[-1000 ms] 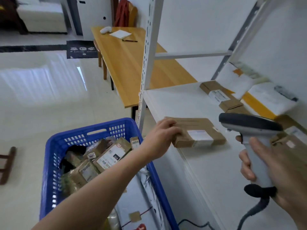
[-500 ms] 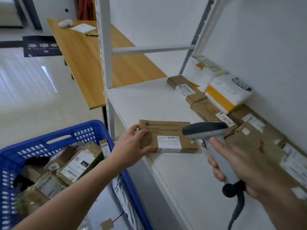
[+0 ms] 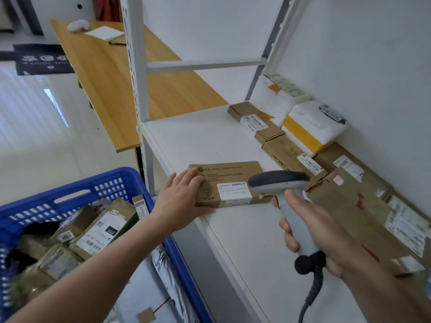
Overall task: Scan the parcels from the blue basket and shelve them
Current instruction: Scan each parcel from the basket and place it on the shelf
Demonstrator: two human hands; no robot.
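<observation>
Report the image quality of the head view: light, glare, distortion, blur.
Head view: soft, even daylight; broad glare on the glossy floor at left; wide-angle bending bows the shelf upright; the label on the flat cardboard parcel is too soft to read; the blue basket and the scanner in the right hand are fairly sharp; shadows are faint.

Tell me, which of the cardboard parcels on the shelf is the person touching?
The flat brown box at the shelf's front edge, lying alone under the left hand. The other boxes sit untouched in a row along the back wall.
</observation>
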